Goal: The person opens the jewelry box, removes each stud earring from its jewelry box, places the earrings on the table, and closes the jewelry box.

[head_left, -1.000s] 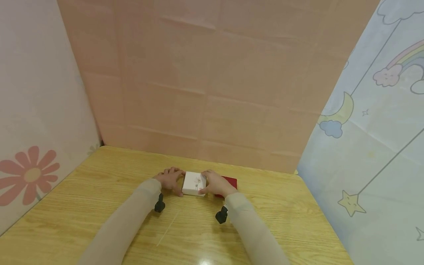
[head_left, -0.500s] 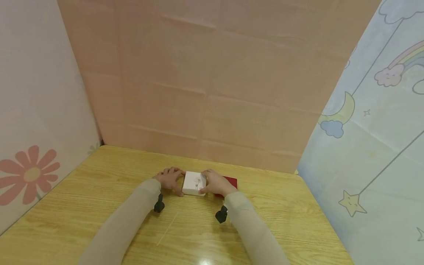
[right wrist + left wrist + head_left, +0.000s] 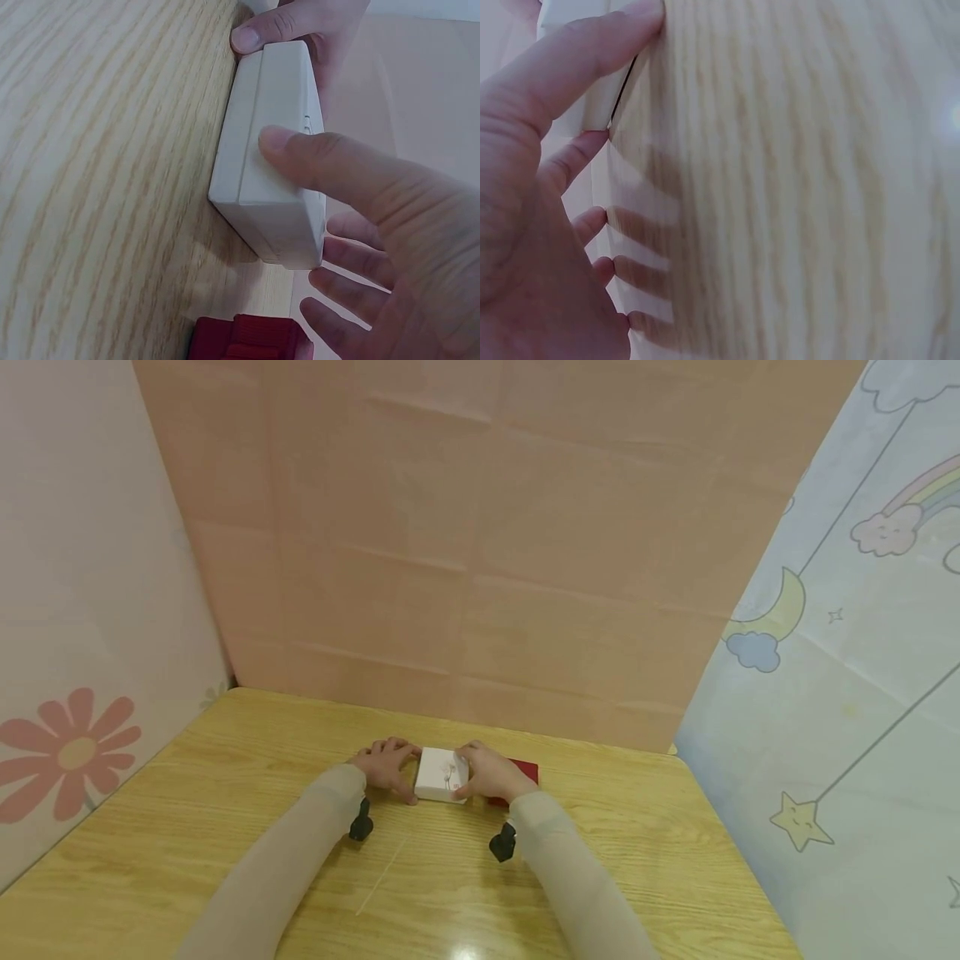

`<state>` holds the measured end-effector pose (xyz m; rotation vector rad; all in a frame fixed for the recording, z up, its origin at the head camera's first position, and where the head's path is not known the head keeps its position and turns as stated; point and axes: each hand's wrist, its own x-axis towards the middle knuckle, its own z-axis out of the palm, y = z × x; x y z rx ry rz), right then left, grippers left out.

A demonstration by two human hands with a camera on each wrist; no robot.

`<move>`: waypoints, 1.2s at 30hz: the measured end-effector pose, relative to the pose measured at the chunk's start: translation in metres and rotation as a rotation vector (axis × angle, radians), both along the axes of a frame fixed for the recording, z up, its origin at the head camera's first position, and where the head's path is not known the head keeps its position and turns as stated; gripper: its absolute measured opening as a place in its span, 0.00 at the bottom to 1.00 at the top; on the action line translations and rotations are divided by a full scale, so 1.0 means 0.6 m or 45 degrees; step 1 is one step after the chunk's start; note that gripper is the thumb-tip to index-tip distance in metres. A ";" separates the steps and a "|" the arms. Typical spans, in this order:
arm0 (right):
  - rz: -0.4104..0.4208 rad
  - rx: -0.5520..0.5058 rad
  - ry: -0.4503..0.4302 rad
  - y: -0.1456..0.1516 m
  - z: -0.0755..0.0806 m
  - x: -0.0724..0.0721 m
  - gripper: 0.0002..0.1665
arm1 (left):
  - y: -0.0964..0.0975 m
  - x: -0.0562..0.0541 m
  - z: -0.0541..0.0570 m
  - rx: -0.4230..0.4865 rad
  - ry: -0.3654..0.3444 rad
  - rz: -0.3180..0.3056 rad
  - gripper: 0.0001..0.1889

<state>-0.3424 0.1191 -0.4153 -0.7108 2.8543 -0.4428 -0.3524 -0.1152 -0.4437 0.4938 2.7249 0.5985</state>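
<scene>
A square white box [image 3: 441, 772] with a thin floral print on top sits flat on the wooden table [image 3: 420, 893]. A seam along its side, seen in the right wrist view, separates lid from base. My left hand [image 3: 385, 767] holds the box's left end, its thumb [image 3: 592, 49] low at the near corner and its index finger at the far corner. My right hand [image 3: 491, 774] grips the right part, its thumb [image 3: 322, 161] on the near face of the lid and its fingers at the far side. The box's contents are hidden.
A small dark red box [image 3: 255, 337] lies just right of the white box, partly covered by my right hand in the head view. A plain peach backdrop [image 3: 450, 543] rises behind the table, with patterned sheets [image 3: 847, 710] at both sides.
</scene>
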 end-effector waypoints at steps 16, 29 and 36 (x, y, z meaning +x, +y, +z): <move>-0.020 0.009 -0.015 -0.001 0.003 0.001 0.47 | 0.000 0.002 0.004 -0.010 -0.015 0.003 0.50; -0.010 0.029 -0.007 -0.002 -0.001 -0.005 0.48 | 0.002 0.001 0.001 -0.020 -0.001 0.027 0.50; 0.003 0.035 -0.009 -0.004 0.001 -0.004 0.47 | 0.002 0.000 -0.001 -0.010 -0.007 0.023 0.50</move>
